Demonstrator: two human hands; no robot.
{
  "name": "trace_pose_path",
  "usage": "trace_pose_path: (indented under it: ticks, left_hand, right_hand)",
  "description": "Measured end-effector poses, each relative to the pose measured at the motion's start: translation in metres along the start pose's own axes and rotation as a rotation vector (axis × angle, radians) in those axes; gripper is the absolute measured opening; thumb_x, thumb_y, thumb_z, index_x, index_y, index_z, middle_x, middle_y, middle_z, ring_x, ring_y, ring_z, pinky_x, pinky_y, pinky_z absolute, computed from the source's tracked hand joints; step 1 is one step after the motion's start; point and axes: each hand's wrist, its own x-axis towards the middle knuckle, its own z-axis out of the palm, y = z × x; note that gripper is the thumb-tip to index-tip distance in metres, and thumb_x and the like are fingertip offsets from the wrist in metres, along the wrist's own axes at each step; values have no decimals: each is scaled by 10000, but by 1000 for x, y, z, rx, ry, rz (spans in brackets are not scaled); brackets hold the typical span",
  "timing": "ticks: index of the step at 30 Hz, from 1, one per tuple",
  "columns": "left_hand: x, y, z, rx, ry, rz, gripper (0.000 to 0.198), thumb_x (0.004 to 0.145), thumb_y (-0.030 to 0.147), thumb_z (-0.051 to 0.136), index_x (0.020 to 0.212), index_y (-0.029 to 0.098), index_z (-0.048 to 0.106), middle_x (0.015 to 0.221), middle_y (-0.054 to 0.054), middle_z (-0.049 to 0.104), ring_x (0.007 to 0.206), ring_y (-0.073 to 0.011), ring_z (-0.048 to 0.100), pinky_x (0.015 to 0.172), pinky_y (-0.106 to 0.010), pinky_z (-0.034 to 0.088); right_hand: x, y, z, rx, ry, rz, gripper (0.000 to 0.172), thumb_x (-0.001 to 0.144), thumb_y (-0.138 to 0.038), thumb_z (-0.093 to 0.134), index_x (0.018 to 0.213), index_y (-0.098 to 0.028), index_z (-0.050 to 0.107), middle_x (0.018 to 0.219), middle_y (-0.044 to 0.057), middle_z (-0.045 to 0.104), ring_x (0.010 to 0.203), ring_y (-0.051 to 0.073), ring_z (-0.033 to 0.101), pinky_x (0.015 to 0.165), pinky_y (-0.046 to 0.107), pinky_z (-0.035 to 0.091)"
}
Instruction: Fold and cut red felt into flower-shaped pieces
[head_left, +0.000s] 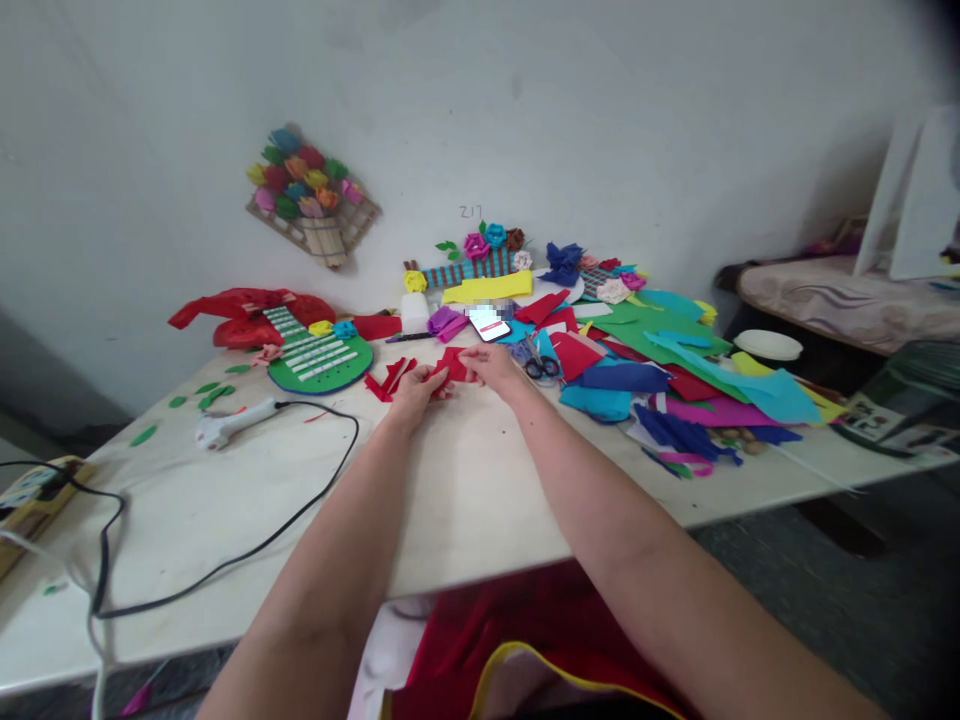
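Both my hands meet over the middle of the table around a small piece of red crepe paper (pixel 451 366). My left hand (pixel 420 390) pinches its left side between thumb and fingers. At its right edge, my right hand (pixel 487 366) grips with the fingertips pressed together. Several cut red paper strips (pixel 388 380) lie just left of my left hand. Scissors (pixel 543 366) with dark handles rest right of my right hand. Behind my hands lies a phone (pixel 489 324) with a lit screen.
A glue gun (pixel 234 424) lies at left, its black cord (pixel 330 484) looping across the table (pixel 480 500). A green guitar-shaped craft piece (pixel 322 360) sits beyond it. Coloured paper sheets (pixel 630 378) are heaped at right, near a large glass jar (pixel 900 400). A power strip (pixel 37 505) is far left.
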Motion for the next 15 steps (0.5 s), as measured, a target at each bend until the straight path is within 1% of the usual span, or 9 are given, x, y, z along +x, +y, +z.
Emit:
trace_pose_path:
  ticks: [5,10,15]
  left_hand:
    - [0,1,2,13,3,-15,371,602,450,714,710,122,578,620,-30,622,472,-79,496,615,-298,510]
    - [0,0,1,10,-10,1,376,626,469,690,718,119,588,627,-34,627,475,-80,504,612,-286,502]
    - [1,-2,0,13,-3,-6,379,621,477,690,710,124,588,628,-39,639,479,-90,523,590,-268,485]
  right_hand:
    - [-1,2,3,-52,-6,-5,33,714,-159,583,687,-140,589,434,-42,525,382,65,441,385,174,347]
    - [2,6,3,-57,-6,29,50,709,-153,587,668,-148,560,427,-53,516,360,56,426,374,168,343]
    - [5,8,4,-77,-1,18,98,708,-160,586,627,-154,531,440,-51,529,334,49,399,361,173,325]
